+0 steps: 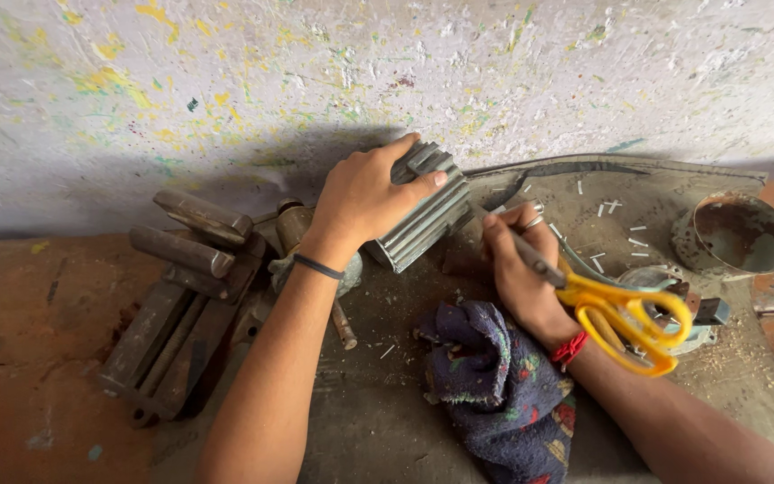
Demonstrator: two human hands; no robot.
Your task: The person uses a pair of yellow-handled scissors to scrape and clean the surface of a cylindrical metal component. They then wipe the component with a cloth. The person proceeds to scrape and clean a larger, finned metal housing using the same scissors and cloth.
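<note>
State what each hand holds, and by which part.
Left hand grips the ribbed metal block over its top end. Right hand holds a thin tool by its shaft.

Faced a rough plastered wall (226, 72), whitewashed and pitted, flecked all over with yellow and green paint and a few darker specks. Dimmed along its foot by a broad, soft grey shadow (253, 161). Met below by a reddish-brown surface (29, 305), scuffed, cracked in one long line and dusted pale in patches. Overlaid in the middle and to the right with a worn grey sheet (387, 412), curled at its far edge and strewn with sawdust (727, 358). Lit evenly and mildly, without glare or sharp-edged shadows.
</note>
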